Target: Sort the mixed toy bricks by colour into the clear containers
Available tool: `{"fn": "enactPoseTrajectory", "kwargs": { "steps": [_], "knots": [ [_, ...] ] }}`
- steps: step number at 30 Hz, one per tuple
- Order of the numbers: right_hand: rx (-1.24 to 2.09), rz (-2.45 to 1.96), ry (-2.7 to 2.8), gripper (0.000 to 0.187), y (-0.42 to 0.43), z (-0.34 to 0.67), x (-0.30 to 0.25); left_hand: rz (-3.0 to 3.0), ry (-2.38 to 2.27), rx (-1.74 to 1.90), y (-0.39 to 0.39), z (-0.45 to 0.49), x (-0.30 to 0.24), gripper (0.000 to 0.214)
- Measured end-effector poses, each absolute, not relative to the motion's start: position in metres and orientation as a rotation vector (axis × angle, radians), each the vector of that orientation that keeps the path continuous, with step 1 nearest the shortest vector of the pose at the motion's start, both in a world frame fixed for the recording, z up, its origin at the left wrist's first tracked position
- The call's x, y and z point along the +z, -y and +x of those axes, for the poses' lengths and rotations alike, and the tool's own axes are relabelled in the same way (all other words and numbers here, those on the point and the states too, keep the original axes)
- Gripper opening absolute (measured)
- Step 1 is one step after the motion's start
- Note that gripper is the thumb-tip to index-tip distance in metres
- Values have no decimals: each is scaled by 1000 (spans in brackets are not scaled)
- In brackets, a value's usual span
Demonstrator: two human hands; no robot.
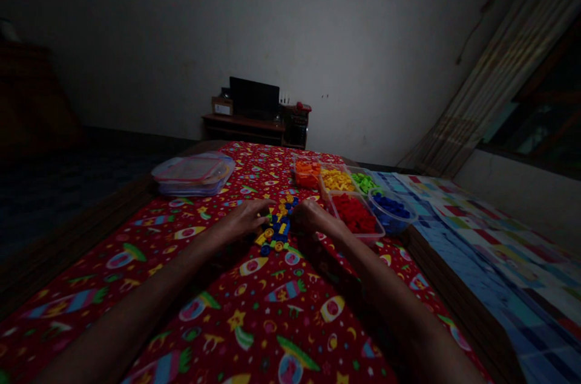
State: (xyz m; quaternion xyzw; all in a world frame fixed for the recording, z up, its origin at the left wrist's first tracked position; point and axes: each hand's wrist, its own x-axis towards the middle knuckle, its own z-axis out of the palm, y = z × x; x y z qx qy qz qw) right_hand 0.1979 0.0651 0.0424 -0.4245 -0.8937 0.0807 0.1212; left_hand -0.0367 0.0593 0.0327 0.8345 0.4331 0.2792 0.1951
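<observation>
A cluster of yellow and blue plastic toy blocks, with small round wheel-like pieces and a bit of green, lies on the red patterned cloth between my hands. My left hand is at its left side, thumb and forefinger bent in and closed on the edge of the blocks. On the right side my right hand rests with curled fingers against the blue pieces. Its fingertips are turned away, so what they hold is hidden.
To the right stand clear tubs of orange pieces, yellow pieces, green pieces, red pieces and blue pieces. Stacked clear lids lie at the left. A dark monitor stands beyond the cloth.
</observation>
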Motion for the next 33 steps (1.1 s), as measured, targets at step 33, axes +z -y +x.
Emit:
{"fn": "enactPoseTrajectory", "kwargs": {
  "steps": [33],
  "knots": [
    [706, -1228, 2248, 27, -48, 203, 65, 1855, -1288, 1032, -51, -13, 40, 50]
  ]
}}
